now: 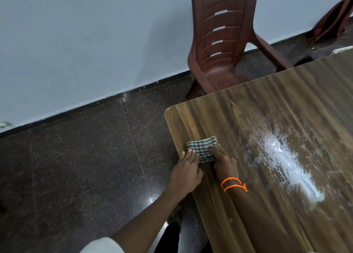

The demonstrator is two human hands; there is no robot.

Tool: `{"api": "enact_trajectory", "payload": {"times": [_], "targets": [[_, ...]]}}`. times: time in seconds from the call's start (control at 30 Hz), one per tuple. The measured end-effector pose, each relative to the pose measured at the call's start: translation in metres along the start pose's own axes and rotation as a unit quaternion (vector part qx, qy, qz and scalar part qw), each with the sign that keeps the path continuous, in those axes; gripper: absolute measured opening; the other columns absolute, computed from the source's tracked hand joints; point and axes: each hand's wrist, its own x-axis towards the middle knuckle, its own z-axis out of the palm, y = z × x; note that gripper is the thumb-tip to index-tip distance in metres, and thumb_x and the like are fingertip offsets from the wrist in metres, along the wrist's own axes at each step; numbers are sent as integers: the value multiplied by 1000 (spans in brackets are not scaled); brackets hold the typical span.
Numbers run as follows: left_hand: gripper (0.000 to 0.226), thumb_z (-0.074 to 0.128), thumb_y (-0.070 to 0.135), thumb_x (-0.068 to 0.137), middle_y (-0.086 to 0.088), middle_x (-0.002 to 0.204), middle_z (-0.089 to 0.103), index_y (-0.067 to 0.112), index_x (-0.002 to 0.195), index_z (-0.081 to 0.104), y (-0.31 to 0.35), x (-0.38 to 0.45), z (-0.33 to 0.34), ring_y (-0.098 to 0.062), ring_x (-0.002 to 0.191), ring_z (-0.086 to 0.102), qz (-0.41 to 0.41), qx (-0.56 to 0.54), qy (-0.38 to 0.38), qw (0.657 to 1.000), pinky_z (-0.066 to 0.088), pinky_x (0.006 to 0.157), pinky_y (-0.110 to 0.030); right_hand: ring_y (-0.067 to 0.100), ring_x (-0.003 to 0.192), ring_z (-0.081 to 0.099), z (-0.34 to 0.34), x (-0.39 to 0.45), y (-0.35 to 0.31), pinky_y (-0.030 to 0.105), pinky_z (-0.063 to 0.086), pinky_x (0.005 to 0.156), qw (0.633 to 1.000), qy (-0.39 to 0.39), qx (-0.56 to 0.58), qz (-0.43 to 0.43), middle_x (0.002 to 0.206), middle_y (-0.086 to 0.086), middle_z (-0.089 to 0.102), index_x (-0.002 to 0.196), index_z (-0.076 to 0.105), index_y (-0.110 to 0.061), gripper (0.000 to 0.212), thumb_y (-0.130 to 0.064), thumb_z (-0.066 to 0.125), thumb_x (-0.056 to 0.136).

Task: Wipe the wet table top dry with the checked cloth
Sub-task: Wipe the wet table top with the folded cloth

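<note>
Hands flat: we press our left hand (188,168) and right hand (223,158) open on the checked cloth (202,147), frame centre, at the table top (248,119) edge.

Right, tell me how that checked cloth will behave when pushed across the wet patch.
The cloth looks soft and folded, so it will likely bunch or unfold unless both hands press it flat. It probably glides easily on the smooth table, growing heavier as it soaks up the wet patch.

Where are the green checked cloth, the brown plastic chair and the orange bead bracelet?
green checked cloth (202,147): head view, folded middle.
brown plastic chair (219,43): head view, slatted backrest.
orange bead bracelet (233,184): head view, strands on wrist.
</note>
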Motion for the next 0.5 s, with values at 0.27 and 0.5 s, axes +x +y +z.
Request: {"api": "enact_trajectory", "payload": {"times": [0.27,0.5], "targets": [[65,38,34,93,-15,157,35,1,149,38,-58,13,-15,-25,150,20,-46,23,17,999,10,124,-43,30,116,58,38,44,-39,40,54,84,999,-37,6,-38,115,9,68,104,72,-11,44,11,56,70],[69,31,42,96,-16,159,28,1,151,32,-43,-12,1,-24,152,13,-11,27,9,1000,10,124,-43,21,120,54,23,17,-20,31,47,93,995,-49,10,-92,120,3,66,109,71,-15,45,-8,40,79]]}}
